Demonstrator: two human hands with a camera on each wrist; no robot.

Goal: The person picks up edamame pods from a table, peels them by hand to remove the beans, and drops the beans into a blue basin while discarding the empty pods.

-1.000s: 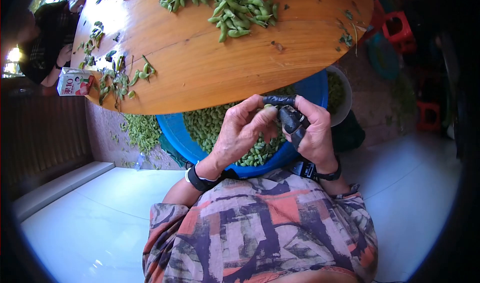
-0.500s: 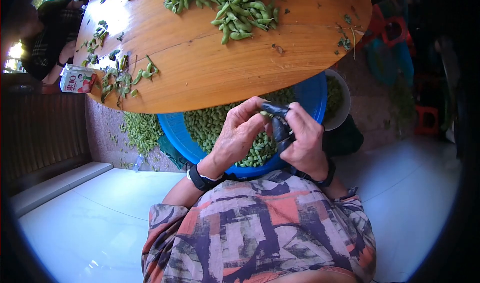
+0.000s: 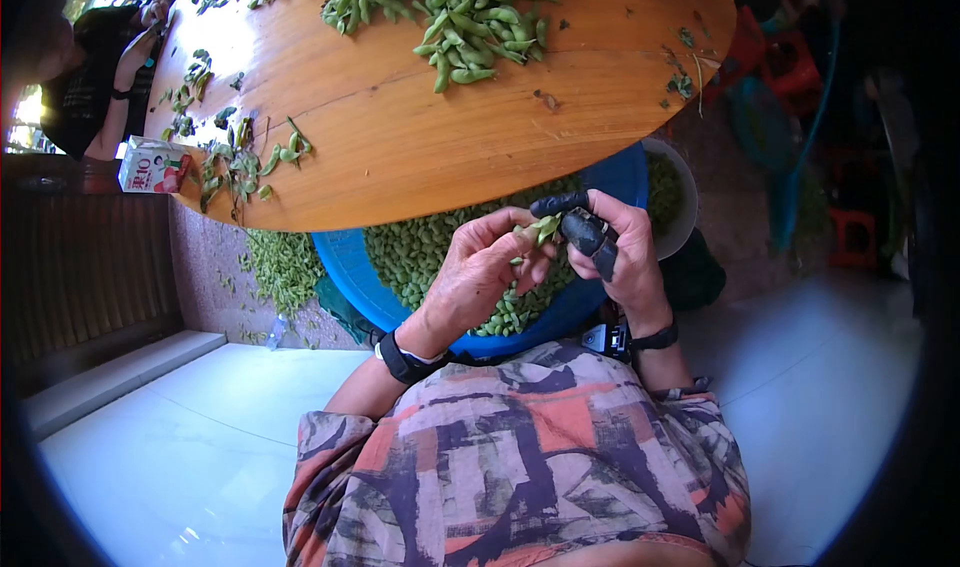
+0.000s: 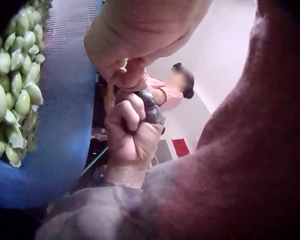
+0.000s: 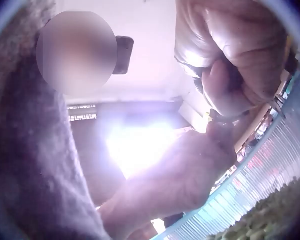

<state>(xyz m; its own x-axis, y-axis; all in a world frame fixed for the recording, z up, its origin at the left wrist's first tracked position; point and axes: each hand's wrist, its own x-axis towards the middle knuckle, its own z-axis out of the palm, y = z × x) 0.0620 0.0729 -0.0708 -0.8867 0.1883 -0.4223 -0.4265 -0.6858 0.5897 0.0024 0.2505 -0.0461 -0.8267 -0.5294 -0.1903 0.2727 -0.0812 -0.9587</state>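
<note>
Soybean pod (image 3: 542,230), green, is showing between the two hands, off the worktop (image 3: 380,147), just on the wearer's side of its near edge and above the blue basin (image 3: 345,267). Left hand (image 3: 475,267) is pinching the pod between thumb and fingertips. Right hand (image 3: 632,252) is curling its lower fingers in; black wrapping (image 3: 582,232) is covering forefinger and thumb, both lying close by the pod's right end. Cannot tell whether they are gripping it or only touching.

Change over the last half second: right hand is turning, its wrapped thumb is coming into plainer view, and more of the pod is showing where only a small pale bit was showing at the left fingertips. Reading this as a pod being worked open, not yet finished with; cannot tell whether any bean is out.

Basin is holding many shelled beans (image 4: 12,100), so shelling is looking well along, in my judgement. Plenty is remaining: heaped pods (image 3: 480,27) are lying toward the worktop's far edge. Drink carton (image 3: 152,167) is sitting at the near edge's left end, well apart from the hands.
</note>
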